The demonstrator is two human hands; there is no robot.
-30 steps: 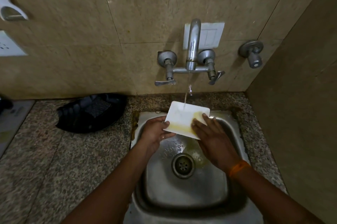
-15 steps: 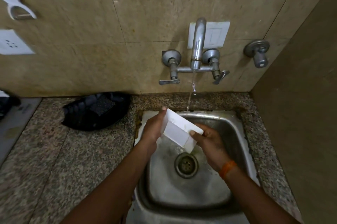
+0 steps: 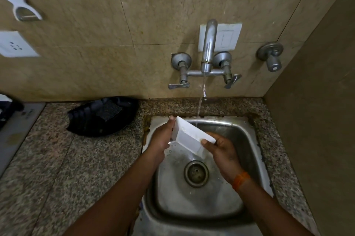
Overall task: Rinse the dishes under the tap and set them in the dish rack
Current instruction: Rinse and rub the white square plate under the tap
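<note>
A white rectangular dish (image 3: 189, 138) is tipped on edge over the steel sink (image 3: 249, 139), its underside toward me and water spilling off its lower corner. My left hand (image 3: 163, 139) grips its left end, fingers curled over the top corner. My right hand (image 3: 221, 151) holds its right end, thumb on the rim. The tap (image 3: 208, 51) runs a thin stream that lands just behind the dish. A black dish rack (image 3: 103, 115) lies on the counter to the left of the sink.
Speckled granite counter (image 3: 57, 168) spreads left of the sink. A wall corner closes in on the right. A second valve (image 3: 270, 56) sticks out of the wall right of the tap. Part of an appliance (image 3: 11, 126) shows at the far left edge. The drain (image 3: 196, 173) is uncovered.
The dish went from lying flat under the stream, with yellow residue showing, to standing tilted on edge so the water pours off. My right hand moved from rubbing its surface to holding its right end.
</note>
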